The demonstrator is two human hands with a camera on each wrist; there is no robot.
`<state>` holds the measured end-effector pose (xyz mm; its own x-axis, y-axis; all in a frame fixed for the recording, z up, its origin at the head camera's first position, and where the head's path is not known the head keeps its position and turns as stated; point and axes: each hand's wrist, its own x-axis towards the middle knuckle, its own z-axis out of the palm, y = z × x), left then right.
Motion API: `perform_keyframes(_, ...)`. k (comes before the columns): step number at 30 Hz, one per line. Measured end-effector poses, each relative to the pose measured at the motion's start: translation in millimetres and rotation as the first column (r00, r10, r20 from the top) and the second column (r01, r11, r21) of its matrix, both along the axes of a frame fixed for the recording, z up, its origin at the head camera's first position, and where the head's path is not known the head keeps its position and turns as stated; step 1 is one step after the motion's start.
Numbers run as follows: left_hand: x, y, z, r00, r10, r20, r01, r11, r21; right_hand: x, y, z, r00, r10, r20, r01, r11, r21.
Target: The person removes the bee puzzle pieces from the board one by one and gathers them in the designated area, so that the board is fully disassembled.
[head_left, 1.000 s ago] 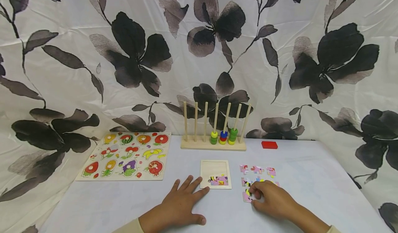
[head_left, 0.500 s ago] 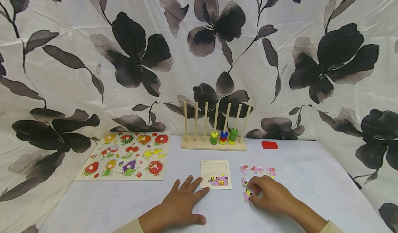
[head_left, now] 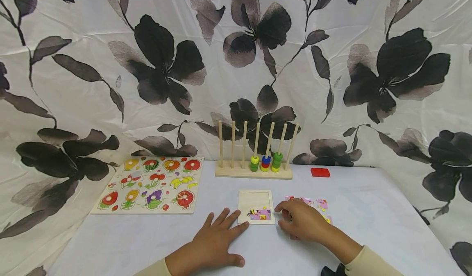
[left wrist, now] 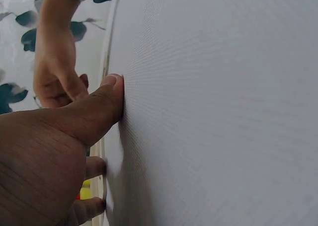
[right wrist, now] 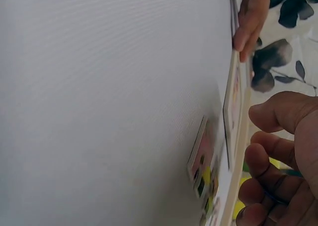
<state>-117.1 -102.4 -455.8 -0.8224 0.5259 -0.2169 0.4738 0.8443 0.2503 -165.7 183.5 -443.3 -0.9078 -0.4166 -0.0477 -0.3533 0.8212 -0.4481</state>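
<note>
A pale wooden puzzle tray [head_left: 254,198] lies on the white table, with pink, yellow and black pieces [head_left: 260,214] set in its lower part. My left hand [head_left: 217,241] lies flat with fingers spread, its fingertips touching the tray's lower left corner. Just right of the tray hovers my right hand [head_left: 306,222], its fingers bent. In the right wrist view, a gap shows between thumb [right wrist: 278,114] and forefinger; whether a small piece is pinched there is unclear. Loose pink puzzle pieces [head_left: 322,203] lie under and behind this hand, partly hidden. One pink piece [right wrist: 201,149] shows close up.
Behind the tray stands a wooden peg rack [head_left: 253,173] with coloured beads on three pegs. A fruit puzzle board [head_left: 147,186] lies at the left. A red flat block [head_left: 320,172] is at the back right. A floral cloth [head_left: 313,83] hangs behind the table.
My right hand has moved left from among the loose pieces to beside the tray's right edge. My left hand stays in place.
</note>
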Motion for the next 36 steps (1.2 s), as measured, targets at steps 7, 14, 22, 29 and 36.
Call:
perform_keyframes(7, -2.1, 1.0, -1.0, 1.000, 0.004, 0.011, -0.004, 1.000, -0.012, -6.7, -17, -2.1, 0.995, 0.078, -0.058, -0.077, 0.997, 0.011)
perform_keyframes(14, -2.2, 1.6, 0.0, 1.000, 0.005, 0.016, -0.005, 1.000, -0.012, -11.6, -30, -1.6, 0.993, 0.106, -0.060, -0.104, 0.994, 0.027)
perform_keyframes(22, -1.7, 0.9, 0.3, 1.000, 0.000, 0.007, 0.000, 1.000, -0.006, -16.7, -42, -3.1, 0.992, 0.123, -0.042, -0.122, 0.992, 0.031)
perform_keyframes(29, -1.9, 0.3, -1.2, 1.000, -0.001, 0.000, 0.001, 1.000, -0.002, -17.0, -46, -4.2, 0.992, 0.125, -0.004, -0.125, 0.992, 0.027)
perform_keyframes(36, -2.1, 0.0, -2.3, 1.000, 0.000, -0.003, 0.000, 1.000, -0.003, -16.3, -47, -2.5, 0.991, 0.133, 0.000, -0.133, 0.991, 0.021)
